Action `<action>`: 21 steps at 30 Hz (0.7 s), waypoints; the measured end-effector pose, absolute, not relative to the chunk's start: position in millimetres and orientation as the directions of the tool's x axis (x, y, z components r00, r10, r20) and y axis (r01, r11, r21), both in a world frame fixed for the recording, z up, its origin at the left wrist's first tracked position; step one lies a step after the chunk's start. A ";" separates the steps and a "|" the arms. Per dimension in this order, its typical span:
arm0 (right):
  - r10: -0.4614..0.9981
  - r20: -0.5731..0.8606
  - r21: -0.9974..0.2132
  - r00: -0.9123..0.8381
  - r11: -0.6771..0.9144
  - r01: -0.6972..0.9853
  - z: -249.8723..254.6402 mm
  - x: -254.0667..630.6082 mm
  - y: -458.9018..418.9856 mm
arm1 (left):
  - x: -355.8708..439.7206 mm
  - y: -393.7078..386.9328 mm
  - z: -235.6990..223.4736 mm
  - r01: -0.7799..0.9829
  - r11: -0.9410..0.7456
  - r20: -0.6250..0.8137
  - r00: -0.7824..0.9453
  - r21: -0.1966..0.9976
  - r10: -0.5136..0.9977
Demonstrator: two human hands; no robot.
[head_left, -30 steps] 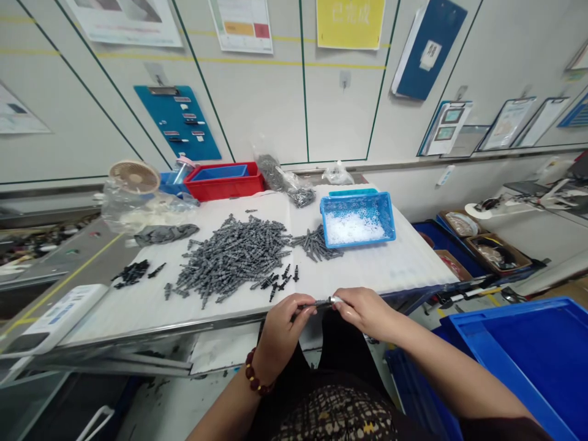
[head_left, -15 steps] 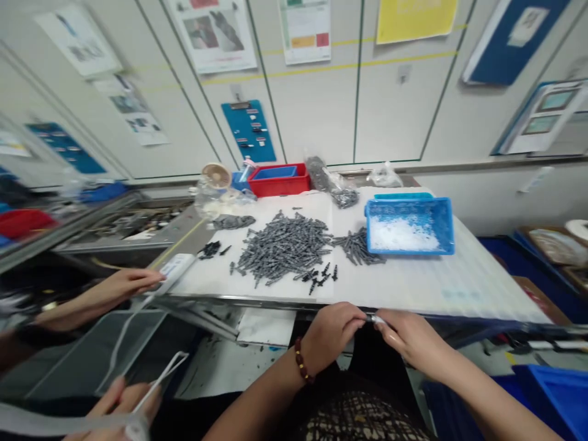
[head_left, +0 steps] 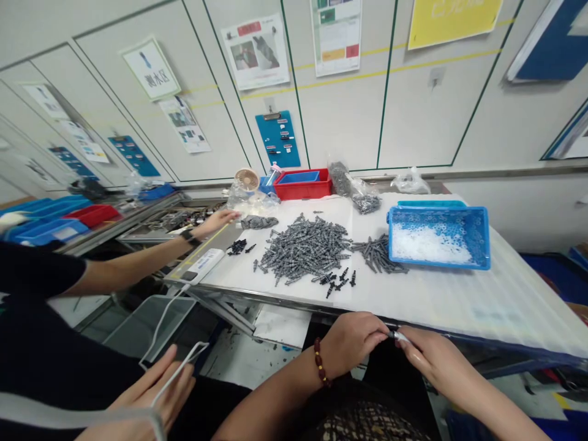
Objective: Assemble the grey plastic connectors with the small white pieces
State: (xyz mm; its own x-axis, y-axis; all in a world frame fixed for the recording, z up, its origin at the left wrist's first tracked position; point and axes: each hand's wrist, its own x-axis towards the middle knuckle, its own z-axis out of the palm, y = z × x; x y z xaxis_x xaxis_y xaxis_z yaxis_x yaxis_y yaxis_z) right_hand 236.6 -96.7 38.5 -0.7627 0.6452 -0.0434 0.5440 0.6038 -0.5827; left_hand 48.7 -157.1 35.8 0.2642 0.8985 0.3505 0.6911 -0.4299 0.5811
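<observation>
While the left hand [head_left: 351,344] and right hand [head_left: 434,361] meet, pressed fingertips [head_left: 404,344] pinch a small dark white-tipped fitting [head_left: 394,335]. Grey fittings [head_left: 305,248] lie heaped beyond.

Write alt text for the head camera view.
A person's left hand and right hand pinch a small dark fitting at a white-covered table, beyond them heaped grey plastic connectors beside a blue crate. A co-worker's hand reaches in at left.

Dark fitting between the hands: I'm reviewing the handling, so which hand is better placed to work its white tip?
Probably the right hand: its fingertips touch the white tip, while the left hand seems closed on the dark fitting.
</observation>
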 end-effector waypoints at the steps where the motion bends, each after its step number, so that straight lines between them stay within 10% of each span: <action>1: 0.645 -0.049 -0.581 -0.763 0.602 0.547 37.7 236.7 -96.6 | 48.8 -157.0 35.9 0.691 -0.433 0.354 0.266 0.579 0.897; 21: 0.598 -0.075 -0.478 -0.798 0.681 0.555 57.1 217.8 -95.5 | 28.3 -160.5 43.2 0.607 -0.282 0.237 0.156 0.743 0.959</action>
State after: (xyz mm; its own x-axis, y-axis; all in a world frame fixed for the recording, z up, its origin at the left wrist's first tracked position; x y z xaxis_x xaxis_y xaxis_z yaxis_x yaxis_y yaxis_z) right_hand 217.8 -95.5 57.1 -0.7982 0.5976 -0.0755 0.5550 0.6810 -0.4776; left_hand 28.3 -160.5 43.2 0.1557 0.9589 0.2373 0.6074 -0.2824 0.7425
